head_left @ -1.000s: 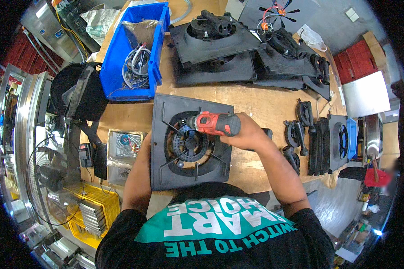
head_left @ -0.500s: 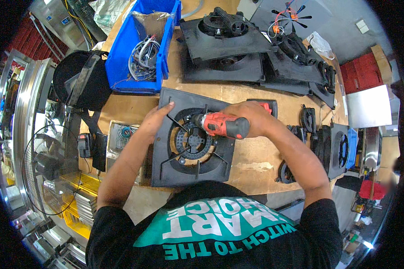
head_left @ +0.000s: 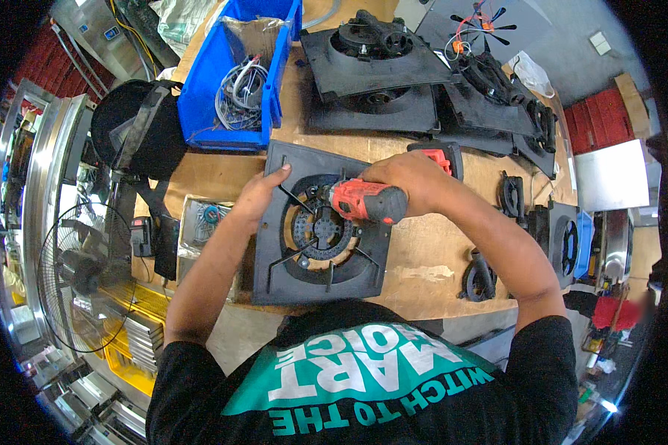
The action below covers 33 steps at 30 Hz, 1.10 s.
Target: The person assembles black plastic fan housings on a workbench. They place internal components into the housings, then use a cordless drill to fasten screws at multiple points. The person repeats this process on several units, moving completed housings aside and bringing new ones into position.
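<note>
In front of me on the table lies a square black stove plate (head_left: 364,285), slightly turned, with support ribs and a round perforated burner (head_left: 323,231) in its central opening. My left hand (head_left: 260,194) is closed on its upper left edge, the thumb pressed on top. My right hand (head_left: 407,182) wraps round the grip of a red and black cordless drill (head_left: 360,202). The drill's nose points down-left at the upper part of the burner ring; its tip is hard to make out. Part of the drill's base shows beyond my right hand.
A blue bin (head_left: 197,111) of wires stands beyond the plate. Stacked black stove plates (head_left: 382,74) fill the far right. Loose black burner parts (head_left: 479,276) lie to the right. Left are a small clear-sided box (head_left: 199,226), a battery charger (head_left: 142,236) and a fan (head_left: 82,271).
The drill's body has shifted slightly left and up, and my right elbow has swung outward to the right. My left hand keeps its hold on the plate.
</note>
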{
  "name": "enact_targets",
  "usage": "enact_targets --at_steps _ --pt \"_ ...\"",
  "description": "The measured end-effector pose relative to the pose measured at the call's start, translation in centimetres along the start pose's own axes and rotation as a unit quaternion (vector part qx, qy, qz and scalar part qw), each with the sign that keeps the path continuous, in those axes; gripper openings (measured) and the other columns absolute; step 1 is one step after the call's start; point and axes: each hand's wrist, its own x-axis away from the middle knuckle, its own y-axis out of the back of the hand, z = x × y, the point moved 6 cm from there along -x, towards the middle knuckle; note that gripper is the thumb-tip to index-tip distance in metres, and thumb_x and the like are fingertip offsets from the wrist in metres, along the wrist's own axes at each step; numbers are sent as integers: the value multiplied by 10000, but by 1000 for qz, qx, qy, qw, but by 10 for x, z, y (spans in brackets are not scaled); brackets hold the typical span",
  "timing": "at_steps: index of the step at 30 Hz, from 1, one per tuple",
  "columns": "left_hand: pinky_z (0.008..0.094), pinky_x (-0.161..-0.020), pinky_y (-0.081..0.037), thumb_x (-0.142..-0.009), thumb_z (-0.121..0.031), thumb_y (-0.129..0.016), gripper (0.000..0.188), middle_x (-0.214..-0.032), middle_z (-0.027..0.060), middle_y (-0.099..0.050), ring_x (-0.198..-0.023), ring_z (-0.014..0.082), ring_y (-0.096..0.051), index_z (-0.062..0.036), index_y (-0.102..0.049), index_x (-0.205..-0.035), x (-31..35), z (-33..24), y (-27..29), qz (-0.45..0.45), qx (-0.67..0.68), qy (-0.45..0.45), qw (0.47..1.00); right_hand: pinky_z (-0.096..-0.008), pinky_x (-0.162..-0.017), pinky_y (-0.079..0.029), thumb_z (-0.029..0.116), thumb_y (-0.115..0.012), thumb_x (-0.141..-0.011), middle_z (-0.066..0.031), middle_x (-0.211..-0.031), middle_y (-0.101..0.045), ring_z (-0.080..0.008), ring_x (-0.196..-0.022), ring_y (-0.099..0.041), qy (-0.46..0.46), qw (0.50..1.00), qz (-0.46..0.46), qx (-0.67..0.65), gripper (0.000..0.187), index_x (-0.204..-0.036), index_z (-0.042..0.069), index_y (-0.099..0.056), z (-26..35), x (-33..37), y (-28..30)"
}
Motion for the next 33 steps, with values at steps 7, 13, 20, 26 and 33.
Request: enact_targets --at_steps 7,13,20,26,33 --pt "379 -966 -451 -897 -398 -637 535 -1203 150 -634 -1097 248 -603 -2 -575 -1252 1 -3 -5 25 41 -36 998 -474 -760 -495 250 -752 -663 -111 -946 -672 -348 -936 -642 19 1000 -10 -8 364 -972 105 -625 1 -1 2" --pt "378 -954 -468 -896 -384 -645 528 -1206 147 -635 -1086 252 -612 -1 -569 -1251 -10 6 1 40 60 -11 997 -478 -758 -502 219 -750 -639 -118 -920 -680 -356 -920 -647 6 1000 -11 -5 377 -983 118 -636 1 -2 6" --pt "384 -925 -493 -910 -372 -625 482 -1161 144 -659 -1035 256 -639 -9 -590 -1225 -13 8 0 39 64 -22 997 -465 -755 -514 155 -741 -605 -154 -921 -694 -366 -899 -651 13 998 -57 -27 389 -988 140 -675 -2 0 3" --pt "397 -907 -508 -924 -325 -621 424 -1129 131 -680 -995 282 -656 -2 -608 -1197 -12 7 5 4 129 -36 991 -432 -786 -515 96 -715 -633 -165 -969 -693 -370 -936 -646 -47 997 -10 -68 419 -1049 121 -671 -15 12 -16" --pt "397 -936 -484 -870 -171 -654 365 -1133 172 -657 -1034 291 -642 -34 -607 -1205 49 -38 -60 -179 -388 -435 793 -419 -828 -507 191 -778 -656 -157 -1041 -677 -374 -965 -639 -63 952 -239 -182 485 -1118 99 -662 -6 173 -38"
